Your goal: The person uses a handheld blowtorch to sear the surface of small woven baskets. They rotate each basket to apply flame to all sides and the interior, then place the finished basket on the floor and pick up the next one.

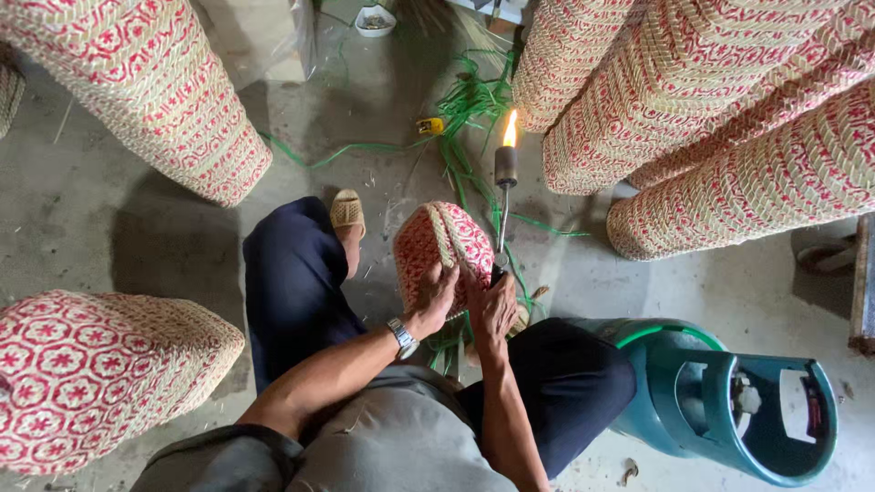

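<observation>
A small woven basket (437, 239) in red and straw colours is held between my knees, just above the floor. My left hand (435, 296), a watch on its wrist, grips the basket's near edge. My right hand (493, 305) is closed on the grip of a gas torch (504, 196), whose thin tube rises beside the basket. A small flame (510, 130) burns at the torch's tip, just right of the basket and clear of it.
A green gas cylinder (720, 401) lies by my right leg. Stacks of red-patterned woven baskets stand at the upper left (146, 82), lower left (91, 374) and right (729, 118). Green plastic strips (465, 109) litter the concrete floor ahead.
</observation>
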`<action>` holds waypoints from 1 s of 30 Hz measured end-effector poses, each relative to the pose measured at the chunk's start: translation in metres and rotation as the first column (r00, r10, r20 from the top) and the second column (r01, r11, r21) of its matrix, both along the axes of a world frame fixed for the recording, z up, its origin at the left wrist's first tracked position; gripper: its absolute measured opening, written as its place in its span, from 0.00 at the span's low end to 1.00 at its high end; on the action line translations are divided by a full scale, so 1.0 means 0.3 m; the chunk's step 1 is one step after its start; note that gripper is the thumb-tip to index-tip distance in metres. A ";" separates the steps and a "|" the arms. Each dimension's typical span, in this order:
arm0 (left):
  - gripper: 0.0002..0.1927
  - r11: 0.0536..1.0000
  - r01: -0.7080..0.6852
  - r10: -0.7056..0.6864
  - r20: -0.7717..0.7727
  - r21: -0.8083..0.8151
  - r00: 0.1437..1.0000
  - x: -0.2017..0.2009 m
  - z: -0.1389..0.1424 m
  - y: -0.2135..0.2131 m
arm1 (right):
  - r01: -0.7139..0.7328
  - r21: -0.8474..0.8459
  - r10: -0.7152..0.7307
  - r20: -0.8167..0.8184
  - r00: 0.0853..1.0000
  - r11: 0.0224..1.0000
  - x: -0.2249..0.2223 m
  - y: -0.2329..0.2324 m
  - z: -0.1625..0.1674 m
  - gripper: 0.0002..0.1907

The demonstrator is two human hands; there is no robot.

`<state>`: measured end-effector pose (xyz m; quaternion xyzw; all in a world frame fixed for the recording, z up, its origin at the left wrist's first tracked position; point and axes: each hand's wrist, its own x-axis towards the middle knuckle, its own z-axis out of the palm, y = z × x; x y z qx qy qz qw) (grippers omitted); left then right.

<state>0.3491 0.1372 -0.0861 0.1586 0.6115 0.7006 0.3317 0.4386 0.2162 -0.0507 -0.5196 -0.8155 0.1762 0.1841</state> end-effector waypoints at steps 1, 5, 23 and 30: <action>0.16 1.000 -0.003 0.002 -0.019 -0.004 1.000 -0.003 0.003 0.003 | 0.004 -0.001 -0.004 -0.017 1.000 1.000 -0.002 -0.003 0.013 0.36; 0.19 0.995 -0.007 0.000 -0.073 -0.104 0.997 -0.002 0.015 -0.001 | 0.022 0.121 -0.012 -0.087 0.996 0.992 0.004 -0.006 0.021 0.38; 0.20 0.958 -0.090 0.158 -0.239 0.271 0.958 -0.543 0.297 -0.150 | 0.058 -0.225 -0.146 -0.401 0.904 0.973 0.131 0.108 0.095 0.25; 0.20 0.860 -0.315 0.371 -0.068 0.401 0.926 -0.797 0.303 -0.160 | -0.110 -0.436 -0.085 -0.403 0.911 0.893 0.214 0.102 0.392 0.24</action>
